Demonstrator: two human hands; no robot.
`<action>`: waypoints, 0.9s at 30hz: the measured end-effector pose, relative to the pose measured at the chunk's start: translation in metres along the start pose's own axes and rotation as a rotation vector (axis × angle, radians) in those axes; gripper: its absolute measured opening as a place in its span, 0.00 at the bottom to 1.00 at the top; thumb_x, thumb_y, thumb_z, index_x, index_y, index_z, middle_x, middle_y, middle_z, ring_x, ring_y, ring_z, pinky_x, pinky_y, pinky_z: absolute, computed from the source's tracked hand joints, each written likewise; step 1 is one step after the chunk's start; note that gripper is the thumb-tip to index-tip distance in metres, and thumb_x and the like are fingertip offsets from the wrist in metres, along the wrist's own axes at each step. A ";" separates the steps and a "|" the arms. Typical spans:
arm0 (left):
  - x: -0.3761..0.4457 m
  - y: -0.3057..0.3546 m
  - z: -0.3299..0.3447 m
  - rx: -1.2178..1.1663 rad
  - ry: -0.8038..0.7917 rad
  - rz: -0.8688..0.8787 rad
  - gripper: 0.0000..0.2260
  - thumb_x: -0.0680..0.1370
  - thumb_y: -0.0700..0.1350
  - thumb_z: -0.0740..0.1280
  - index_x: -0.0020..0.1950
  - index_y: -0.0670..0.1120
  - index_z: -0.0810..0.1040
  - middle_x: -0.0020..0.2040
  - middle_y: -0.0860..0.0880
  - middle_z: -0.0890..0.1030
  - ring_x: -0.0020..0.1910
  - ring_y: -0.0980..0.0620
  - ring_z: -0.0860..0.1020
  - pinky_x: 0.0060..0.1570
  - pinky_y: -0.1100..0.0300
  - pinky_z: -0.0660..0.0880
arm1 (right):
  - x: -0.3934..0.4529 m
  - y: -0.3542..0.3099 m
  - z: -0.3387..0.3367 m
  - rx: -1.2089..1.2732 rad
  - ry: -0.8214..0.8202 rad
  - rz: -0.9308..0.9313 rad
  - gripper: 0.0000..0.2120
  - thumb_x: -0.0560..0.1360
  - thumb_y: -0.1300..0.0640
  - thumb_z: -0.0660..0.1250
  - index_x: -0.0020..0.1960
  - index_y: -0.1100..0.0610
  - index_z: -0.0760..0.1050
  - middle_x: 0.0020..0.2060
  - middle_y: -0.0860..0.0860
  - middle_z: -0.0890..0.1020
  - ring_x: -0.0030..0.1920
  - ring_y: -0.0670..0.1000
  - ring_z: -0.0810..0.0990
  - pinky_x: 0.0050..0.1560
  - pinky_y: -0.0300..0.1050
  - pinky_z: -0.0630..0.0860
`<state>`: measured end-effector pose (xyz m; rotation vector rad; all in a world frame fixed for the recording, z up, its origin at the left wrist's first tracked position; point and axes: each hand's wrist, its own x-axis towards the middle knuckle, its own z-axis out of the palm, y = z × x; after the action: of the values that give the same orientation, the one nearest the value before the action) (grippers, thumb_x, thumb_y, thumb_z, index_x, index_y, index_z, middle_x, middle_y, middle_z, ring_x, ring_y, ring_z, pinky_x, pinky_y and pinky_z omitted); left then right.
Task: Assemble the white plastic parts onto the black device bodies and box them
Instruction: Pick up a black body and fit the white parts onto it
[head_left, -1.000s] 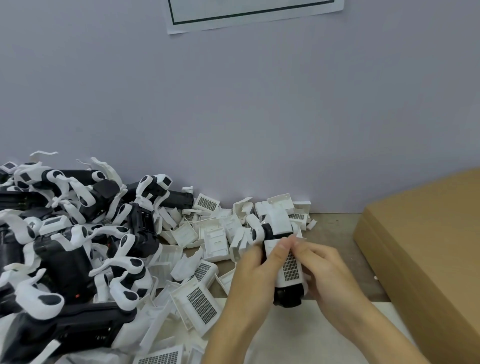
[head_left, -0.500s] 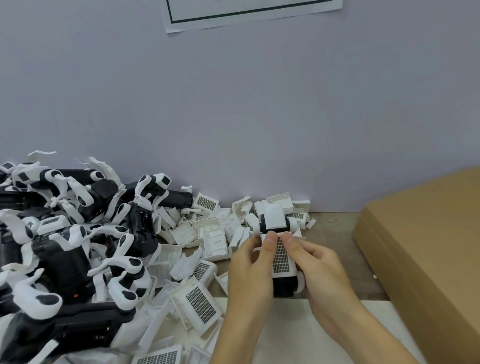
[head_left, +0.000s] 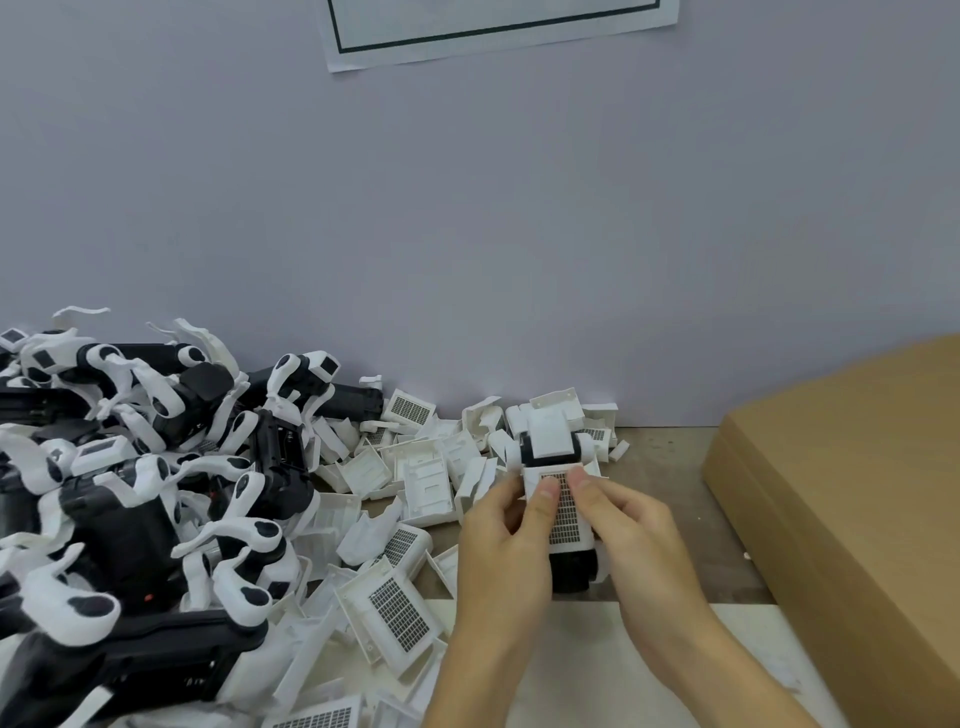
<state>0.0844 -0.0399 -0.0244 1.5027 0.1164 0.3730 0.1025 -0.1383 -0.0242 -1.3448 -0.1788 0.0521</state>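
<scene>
Pressing a white grille (head_left: 563, 512) onto the device (head_left: 558, 499) near the table's (head_left: 670, 467) back edge, left hand (head_left: 506, 540) and right hand (head_left: 631, 530) grip it, thumbs on top; light, rigid plastic, probably best held by its sides.

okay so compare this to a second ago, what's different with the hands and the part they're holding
Both hands, the left hand and the right hand, keep gripping the black device body, which turned from tilted to roughly straight. Both thumbs slid up along the white grille cover and now press near its top edge. The pile of black bodies, loose white covers and cardboard box stayed put.
</scene>
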 end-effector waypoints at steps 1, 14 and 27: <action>0.001 0.000 -0.001 0.012 0.010 0.003 0.10 0.82 0.45 0.65 0.49 0.45 0.85 0.42 0.50 0.87 0.42 0.57 0.84 0.42 0.64 0.78 | 0.000 0.000 -0.001 -0.018 -0.013 -0.009 0.13 0.81 0.54 0.64 0.49 0.56 0.86 0.45 0.54 0.88 0.48 0.52 0.87 0.45 0.44 0.82; 0.000 0.000 -0.002 0.071 -0.065 0.071 0.08 0.81 0.48 0.68 0.49 0.48 0.86 0.43 0.44 0.86 0.45 0.49 0.84 0.48 0.47 0.79 | 0.003 0.003 -0.001 -0.246 0.098 -0.067 0.21 0.84 0.48 0.56 0.43 0.53 0.84 0.34 0.45 0.86 0.36 0.39 0.83 0.34 0.29 0.73; -0.003 0.002 -0.004 0.046 -0.010 0.008 0.05 0.78 0.49 0.72 0.51 0.52 0.85 0.41 0.50 0.87 0.43 0.53 0.86 0.50 0.50 0.82 | 0.002 0.004 -0.001 -0.318 0.071 -0.159 0.10 0.83 0.53 0.61 0.48 0.48 0.81 0.41 0.43 0.86 0.43 0.39 0.83 0.39 0.28 0.74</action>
<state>0.0805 -0.0371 -0.0230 1.5507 0.1115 0.3711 0.1046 -0.1387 -0.0278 -1.6418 -0.2403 -0.1644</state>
